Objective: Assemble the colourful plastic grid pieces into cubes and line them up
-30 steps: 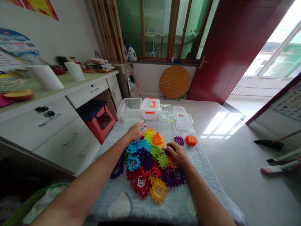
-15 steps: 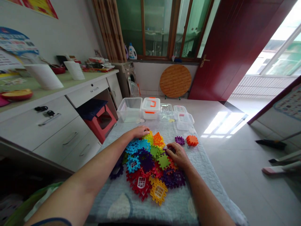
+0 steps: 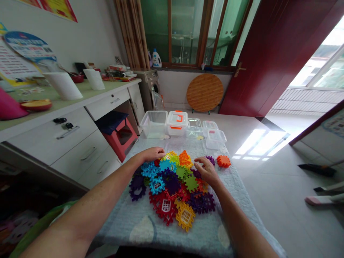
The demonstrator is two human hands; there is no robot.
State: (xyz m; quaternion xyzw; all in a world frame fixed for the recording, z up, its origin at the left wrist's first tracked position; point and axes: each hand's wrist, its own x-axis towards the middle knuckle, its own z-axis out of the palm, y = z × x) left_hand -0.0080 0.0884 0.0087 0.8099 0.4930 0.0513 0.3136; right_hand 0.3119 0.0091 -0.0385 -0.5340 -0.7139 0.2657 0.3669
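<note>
A heap of colourful plastic interlocking building tiles (image 3: 172, 182) lies on the cloth-covered table. My left hand (image 3: 153, 154) is at the heap's far left edge, fingers stretched toward the yellow tiles (image 3: 170, 156), with nothing visible in it. On the far right side, my right hand (image 3: 208, 170) hovers beside the heap with fingers loosely bent and apart, close to an orange tile (image 3: 185, 157) and a green tile (image 3: 191, 183). Past it lie a purple piece (image 3: 211, 159), partly hidden by the hand, and an orange stack of tiles (image 3: 223, 161).
Along the table's far edge stand an open clear bin (image 3: 154, 123), a lidded box with orange clips (image 3: 177, 123) and smaller clear containers (image 3: 194, 127). A desk (image 3: 113, 98) and a red stool (image 3: 122, 134) are on the left.
My right hand has lifted slightly away from the heap and its fingers have opened. My left hand has drawn a little left off the yellow tiles. The view has shifted slightly.
</note>
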